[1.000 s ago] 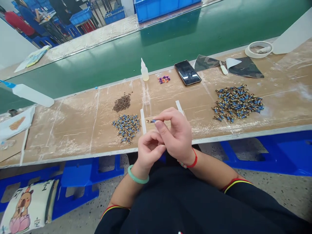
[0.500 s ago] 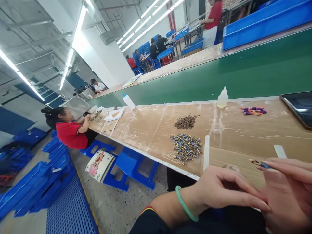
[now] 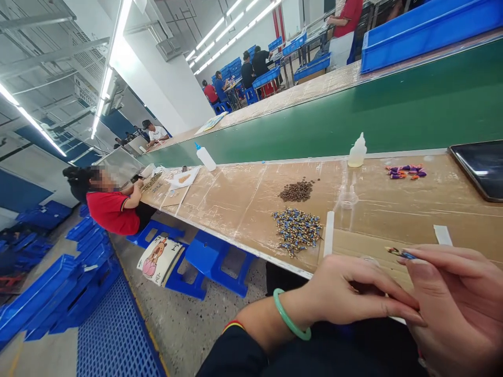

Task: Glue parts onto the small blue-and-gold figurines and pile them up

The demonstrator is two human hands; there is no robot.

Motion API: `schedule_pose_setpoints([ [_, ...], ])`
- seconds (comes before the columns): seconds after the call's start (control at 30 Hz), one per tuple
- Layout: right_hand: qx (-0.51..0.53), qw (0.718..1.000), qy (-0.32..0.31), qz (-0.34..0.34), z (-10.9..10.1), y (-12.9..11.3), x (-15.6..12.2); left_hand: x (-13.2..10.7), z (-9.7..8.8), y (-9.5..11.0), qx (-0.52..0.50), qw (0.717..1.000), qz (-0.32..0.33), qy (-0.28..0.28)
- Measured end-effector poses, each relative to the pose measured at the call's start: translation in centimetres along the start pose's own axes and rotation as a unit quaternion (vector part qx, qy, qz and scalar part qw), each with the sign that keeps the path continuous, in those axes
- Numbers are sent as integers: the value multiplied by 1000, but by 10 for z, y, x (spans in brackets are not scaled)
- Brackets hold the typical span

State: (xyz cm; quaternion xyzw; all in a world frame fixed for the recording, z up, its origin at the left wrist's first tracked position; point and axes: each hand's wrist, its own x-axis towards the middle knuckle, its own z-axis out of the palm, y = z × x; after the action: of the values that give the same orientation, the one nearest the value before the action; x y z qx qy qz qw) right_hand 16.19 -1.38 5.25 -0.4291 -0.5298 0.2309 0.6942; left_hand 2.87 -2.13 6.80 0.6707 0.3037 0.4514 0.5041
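My right hand (image 3: 456, 293) pinches a small blue piece (image 3: 408, 255) between thumb and fingertips, and its brown-and-gold end points left. Against the base of that thumb, my left hand (image 3: 346, 293), with a green bangle (image 3: 288, 317) on the wrist, has its thumb and forefinger pressed together; whatever they pinch is hidden. Left of my hands lies a heap of small blue-and-gold pieces (image 3: 297, 231). Behind the heap is a pile of small brown discs (image 3: 296, 191). A few purple-and-orange pieces (image 3: 405, 172) lie farther back on the right.
A squeeze bottle (image 3: 357, 152) stands by the green belt (image 3: 298, 123); a blue-capped bottle (image 3: 206, 158) leans farther left. A dark tablet-like slab (image 3: 479, 167) lies at right. White strips (image 3: 329, 233) mark the cardboard. A co-worker in red (image 3: 112, 209) sits left, near blue stools (image 3: 210, 256).
Both hands have shifted slightly left and up in the picture, still together, with the blue piece still pinched in the right. The whole view has moved a little.
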Motion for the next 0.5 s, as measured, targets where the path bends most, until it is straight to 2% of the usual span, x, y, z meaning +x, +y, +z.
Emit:
schedule_pose_setpoints([
  [0.1,12,1000,-14,-6,-2,0,-1,-1,1,3,-60,997,-49,-3],
  [0.2,14,1000,-19,10,-2,-1,-2,-2,1,3,-76,994,-77,-8],
  [0.3,20,999,-28,14,-3,-1,-4,-1,-5,4,-63,996,-46,-34],
  [0.43,25,998,-63,-3,-4,-3,-6,3,-16,4,-34,993,29,-109],
  [0.5,38,997,-62,13,-3,-5,-8,5,-20,3,1,991,26,-134],
])
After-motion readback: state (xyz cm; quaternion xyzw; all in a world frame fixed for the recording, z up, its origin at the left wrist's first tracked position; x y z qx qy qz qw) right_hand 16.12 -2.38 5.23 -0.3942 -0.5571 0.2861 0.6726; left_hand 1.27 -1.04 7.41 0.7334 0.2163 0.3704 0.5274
